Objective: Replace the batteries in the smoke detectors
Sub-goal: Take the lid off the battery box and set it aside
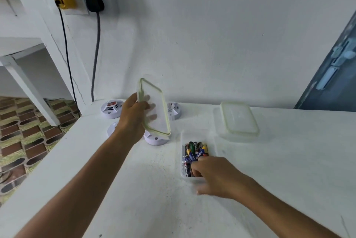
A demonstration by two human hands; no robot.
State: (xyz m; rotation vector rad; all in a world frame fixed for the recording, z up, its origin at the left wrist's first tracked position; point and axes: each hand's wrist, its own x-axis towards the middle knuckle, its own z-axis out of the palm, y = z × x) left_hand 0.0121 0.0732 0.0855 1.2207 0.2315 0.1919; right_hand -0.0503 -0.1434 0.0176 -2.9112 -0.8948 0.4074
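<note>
On the white counter [134,189], right of middle, sits an open clear plastic box [182,162] holding a loose heap of batteries [194,153], some dark, some blue and yellow. The right hand [213,175] reaches into the box's near end, fingers curled down among the batteries; whether they have hold of one cannot be told, as the fingertips are blurred and partly hidden. The left hand [133,116] holds the box's clear lid [156,108] with its pale green rim, tilted nearly on edge above the counter, thumb on the near face and fingers showing through the plastic. Behind and below that lid lie white round smoke detectors: one [112,108] near the back left corner with a red patch on it, one [174,110] just right of the lid, one [156,139] under the lid's lower end, and another [112,128] mostly hidden by the left wrist. A second clear box [238,120], lidded, rests farther right, well apart from the open one. Bare counter spreads toward the near edge and right side. Its left edge drops to a patterned floor [28,137]. At the white wall [212,25], a yellow plug [64,1] and a black plug [94,2] sit in sockets, cables hanging down. A blue door [335,75] stands at right.
</note>
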